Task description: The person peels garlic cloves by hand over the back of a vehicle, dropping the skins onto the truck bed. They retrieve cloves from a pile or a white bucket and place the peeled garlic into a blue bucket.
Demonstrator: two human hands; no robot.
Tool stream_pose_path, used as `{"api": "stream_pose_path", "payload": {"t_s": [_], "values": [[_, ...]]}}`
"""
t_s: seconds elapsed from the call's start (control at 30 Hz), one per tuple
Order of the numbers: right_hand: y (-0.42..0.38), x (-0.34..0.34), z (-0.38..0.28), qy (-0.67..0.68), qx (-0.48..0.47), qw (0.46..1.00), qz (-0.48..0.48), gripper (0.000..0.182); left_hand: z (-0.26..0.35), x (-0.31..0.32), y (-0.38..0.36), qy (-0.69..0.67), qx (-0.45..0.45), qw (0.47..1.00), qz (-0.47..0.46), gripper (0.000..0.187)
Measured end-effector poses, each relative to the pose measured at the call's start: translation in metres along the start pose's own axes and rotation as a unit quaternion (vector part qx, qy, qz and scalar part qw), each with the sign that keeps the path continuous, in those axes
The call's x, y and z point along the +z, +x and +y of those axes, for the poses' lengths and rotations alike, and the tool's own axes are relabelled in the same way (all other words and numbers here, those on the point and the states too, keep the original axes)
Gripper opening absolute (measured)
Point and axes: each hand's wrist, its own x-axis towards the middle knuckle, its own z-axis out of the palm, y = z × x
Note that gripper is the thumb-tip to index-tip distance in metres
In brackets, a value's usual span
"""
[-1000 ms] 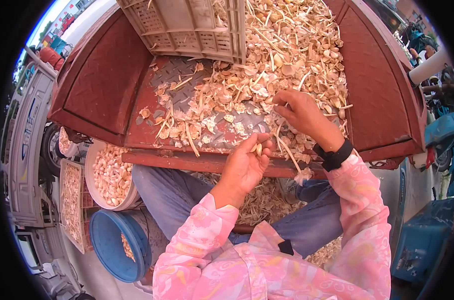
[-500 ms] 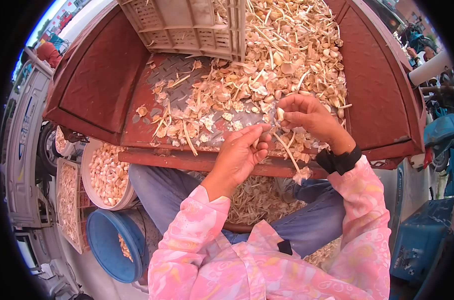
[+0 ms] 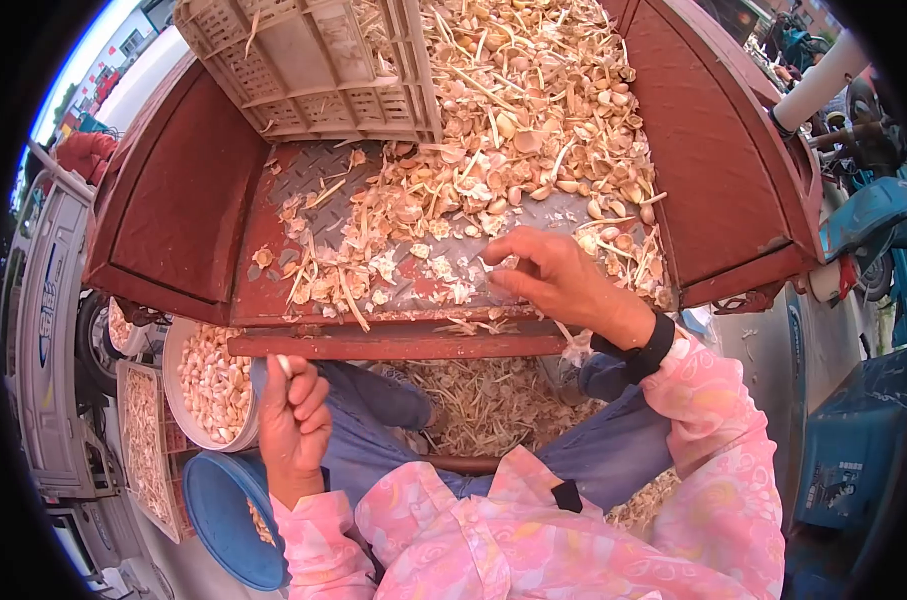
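Note:
My left hand (image 3: 295, 425) is closed, pinching a pale garlic clove (image 3: 285, 366) between thumb and fingertips. It is beside the white bucket of garlic cloves (image 3: 216, 385), just below the cart's red front edge. Over the metal cart bed (image 3: 323, 165), my right hand (image 3: 568, 285) hovers palm down, its fingers bent and apart, with nothing visible in them. A heap of loose cloves, papery skins and dry stalks (image 3: 533, 130) covers much of the bed beyond that hand. Small pale scraps (image 3: 438, 268) lie just left of its fingertips.
A plastic crate (image 3: 318, 75) stands tilted at the back left of the bed. Red side panels (image 3: 713, 150) enclose the bed. At lower left are a blue bucket (image 3: 218, 520) and a crate of skins (image 3: 145, 440). More peelings (image 3: 498, 400) lie between my legs.
My left hand has swung left and down from the cart edge to near the white bucket, holding a clove. My right hand has moved slightly left and lower; the clove at its fingertips is gone.

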Motion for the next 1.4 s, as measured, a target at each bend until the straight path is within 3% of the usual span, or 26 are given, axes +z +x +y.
{"api": "stream_pose_path", "payload": {"t_s": [0.07, 0.13, 0.17, 0.23, 0.3, 0.4, 0.5, 0.67, 0.77, 0.87, 0.9, 1.0, 1.03, 1.07, 1.13, 1.17, 1.23, 1.33, 1.37, 1.4], "values": [[0.010, -0.030, 0.022, -0.062, 0.047, 0.992, 0.102, 0.016, 0.062, -0.052, -0.047, 0.081, 0.141, 0.983, 0.088, 0.030], [0.017, -0.059, 0.054, -0.172, 0.026, 0.968, 0.183, 0.014, 0.104, -0.105, -0.098, 0.181, 0.225, 0.920, 0.264, 0.032], [0.020, -0.068, 0.064, -0.199, 0.058, 0.960, 0.188, 0.016, 0.118, -0.127, -0.124, 0.234, 0.255, 0.866, 0.360, 0.034], [0.024, -0.075, 0.080, -0.239, 0.063, 0.950, 0.190, 0.016, 0.131, -0.174, -0.173, 0.245, 0.232, 0.820, 0.463, 0.034], [0.030, -0.077, 0.083, -0.274, 0.056, 0.946, 0.163, 0.017, 0.138, -0.214, -0.212, 0.191, 0.216, 0.834, 0.470, 0.033], [0.040, -0.076, 0.085, -0.344, 0.022, 0.933, 0.104, 0.017, 0.154, -0.220, -0.214, 0.182, 0.225, 0.842, 0.456, 0.034], [0.045, -0.073, 0.081, -0.384, 0.028, 0.920, 0.065, 0.017, 0.175, -0.192, -0.167, 0.256, 0.225, 0.835, 0.431, 0.035], [0.041, -0.068, 0.077, -0.432, 0.025, 0.900, 0.045, 0.018, 0.176, -0.161, -0.066, 0.439, 0.112, 0.830, 0.326, 0.040], [0.033, -0.067, 0.083, -0.395, -0.020, 0.916, 0.064, 0.017, 0.158, -0.160, -0.051, 0.488, 0.098, 0.808, 0.314, 0.040], [0.030, -0.076, 0.075, -0.237, 0.107, 0.965, -0.014, 0.017, 0.142, -0.159, -0.101, 0.530, 0.098, 0.756, 0.372, 0.036], [0.029, -0.078, 0.080, -0.169, 0.133, 0.977, -0.001, 0.018, 0.137, -0.172, -0.122, 0.532, 0.092, 0.738, 0.405, 0.034], [0.029, -0.084, 0.078, -0.147, 0.176, 0.970, 0.080, 0.016, 0.122, -0.232, -0.189, 0.570, 0.040, 0.672, 0.471, 0.030], [0.032, -0.085, 0.079, -0.122, 0.209, 0.967, 0.080, 0.016, 0.120, -0.262, -0.207, 0.587, -0.023, 0.653, 0.478, 0.030], [0.034, -0.084, 0.080, -0.165, 0.145, 0.973, 0.068, 0.016, 0.117, -0.292, -0.221, 0.601, -0.086, 0.631, 0.483, 0.030], [0.038, -0.078, 0.081, -0.245, 0.014, 0.968, 0.046, 0.017, 0.111, -0.338, -0.237, 0.773, -0.107, 0.444, 0.441, 0.032], [0.039, -0.073, 0.082, -0.260, 0.004, 0.965, 0.021, 0.017, 0.112, -0.347, -0.238, 0.840, -0.114, 0.338, 0.408, 0.033], [0.041, -0.066, 0.082, -0.294, -0.015, 0.955, -0.031, 0.018, 0.106, -0.267, -0.197, 0.811, 0.002, 0.372, 0.452, 0.035], [0.040, -0.062, 0.075, -0.295, -0.017, 0.955, -0.036, 0.018, 0.104, -0.146, -0.134, 0.718, 0.201, 0.556, 0.368, 0.031], [0.040, -0.062, 0.064, -0.255, 0.055, 0.964, -0.051, 0.015, 0.091, -0.097, -0.110, 0.669, 0.243, 0.618, 0.334, 0.030], [0.038, -0.060, 0.062, -0.132, 0.111, 0.984, -0.044, 0.014, 0.076, -0.056, -0.090, 0.649, 0.262, 0.661, 0.273, 0.029]]}}
